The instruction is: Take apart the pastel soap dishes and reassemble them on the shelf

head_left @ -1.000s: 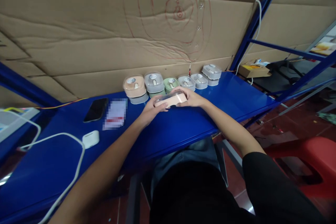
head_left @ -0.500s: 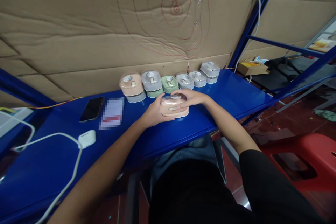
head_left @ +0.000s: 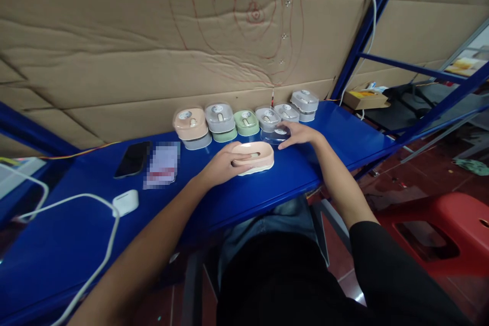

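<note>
The left hand (head_left: 223, 164) holds an open pink box (head_left: 263, 153) by its left end, near the middle of the blue surface (head_left: 244, 197). Its fingers are pinching the box's wall, with the thumb at the far left rim and the others across the near side, around a pale piece in the hollow. The right hand (head_left: 300, 135) is just beyond and to the right, its thumb and fingers parted around the right end of a clear lid (head_left: 274, 135), pinching it between far and near edges. The lid is apart from the box; whether it touches the surface cannot be told.

Along the far side, from left to right, are a lidded peach box (head_left: 190, 125) on a gray box (head_left: 197, 142), a lidded gray box (head_left: 219, 118) on a green base (head_left: 225, 135), a lidded green box (head_left: 246, 123), two small gray containers (head_left: 268, 118) and a stack of gray containers (head_left: 304, 104). A cardboard wall (head_left: 133, 61) with red drawn rings stands behind them.

To the left lie a dark phone (head_left: 133, 159), a blurred packet (head_left: 162, 164) just beside it and, nearer, a white case (head_left: 125, 202) touching a white cable (head_left: 111, 244). A red stool (head_left: 454, 219) stands at the near right.
</note>
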Motion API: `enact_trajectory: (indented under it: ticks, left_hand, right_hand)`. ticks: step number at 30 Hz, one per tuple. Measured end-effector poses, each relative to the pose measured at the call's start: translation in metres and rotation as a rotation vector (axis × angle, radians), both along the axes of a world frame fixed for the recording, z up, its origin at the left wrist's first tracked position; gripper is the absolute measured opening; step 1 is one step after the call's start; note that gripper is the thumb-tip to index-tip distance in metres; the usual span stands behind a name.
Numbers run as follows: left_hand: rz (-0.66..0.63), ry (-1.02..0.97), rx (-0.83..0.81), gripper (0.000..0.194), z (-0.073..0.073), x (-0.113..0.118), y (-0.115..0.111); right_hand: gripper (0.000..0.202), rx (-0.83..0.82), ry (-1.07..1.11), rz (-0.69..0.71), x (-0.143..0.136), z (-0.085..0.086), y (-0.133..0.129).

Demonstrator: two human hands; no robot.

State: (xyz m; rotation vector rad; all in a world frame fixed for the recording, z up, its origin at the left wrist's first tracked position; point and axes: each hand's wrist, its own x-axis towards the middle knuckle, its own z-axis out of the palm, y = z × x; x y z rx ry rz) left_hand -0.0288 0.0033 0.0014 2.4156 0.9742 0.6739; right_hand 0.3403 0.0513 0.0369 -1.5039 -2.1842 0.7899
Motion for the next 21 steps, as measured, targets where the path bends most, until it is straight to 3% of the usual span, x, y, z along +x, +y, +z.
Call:
enact_trajectory:
  ticks: [6, 11, 21]
  left_hand:
    - [0.117, -0.028, 0.052, 0.053, 0.011, -0.005, 0.002]
    - [0.247, 0.090, 0.067, 0.039, 0.027, -0.014, 0.002]
    - [0.370, 0.274, 0.078, 0.047, 0.050, -0.022, -0.003]
  right_hand:
    - [0.109, 0.036, -0.097, -0.031, -0.001, 0.000, 0.002]
    - [0.101, 0.074, -0.218, 0.005, -0.001, -0.006, 0.006]
    - [0.112, 0.043, -0.213, -0.001, 0.000, -0.009, 0.008]
